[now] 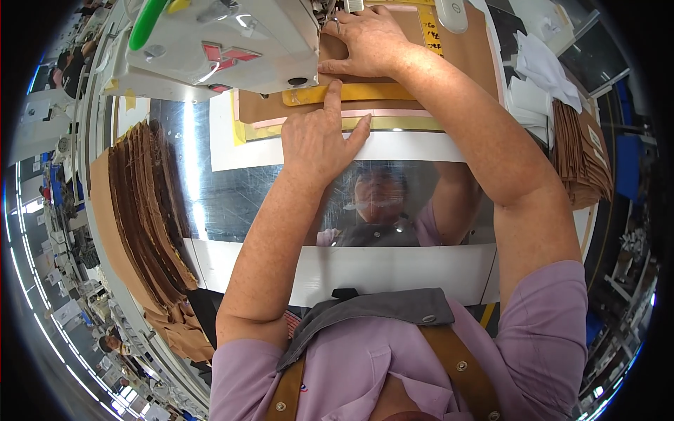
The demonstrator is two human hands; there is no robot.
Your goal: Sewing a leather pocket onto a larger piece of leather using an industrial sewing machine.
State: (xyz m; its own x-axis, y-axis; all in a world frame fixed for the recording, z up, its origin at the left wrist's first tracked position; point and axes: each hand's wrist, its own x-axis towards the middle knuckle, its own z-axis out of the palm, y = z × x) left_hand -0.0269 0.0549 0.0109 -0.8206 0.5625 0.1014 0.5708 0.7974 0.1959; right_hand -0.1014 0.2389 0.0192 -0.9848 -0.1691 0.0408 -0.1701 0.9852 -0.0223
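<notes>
Brown fabric [467, 67] lies on the work surface, held in a flat template with a yellow frame [379, 93] and pale pink edging. My left hand [316, 142] rests at the template's near side. Its index finger is stretched out onto the yellow bar and its thumb is spread away, gripping nothing. Farther away, my right hand [371, 43] lies palm down over the fabric, fingers extended, close beside the white sewing machine head [232, 52]. A ring shows on one of its fingers. The machine's needle area is mostly hidden behind the head and my right hand.
Stacked brown fabric pieces [140, 210] hang at the left edge of the table; another brown stack [579, 154] stands at right. White cloth [544, 70] lies above that stack. A shiny metal plate [239, 203] spans the near worktop. A white rounded device [451, 14] sits at the far right.
</notes>
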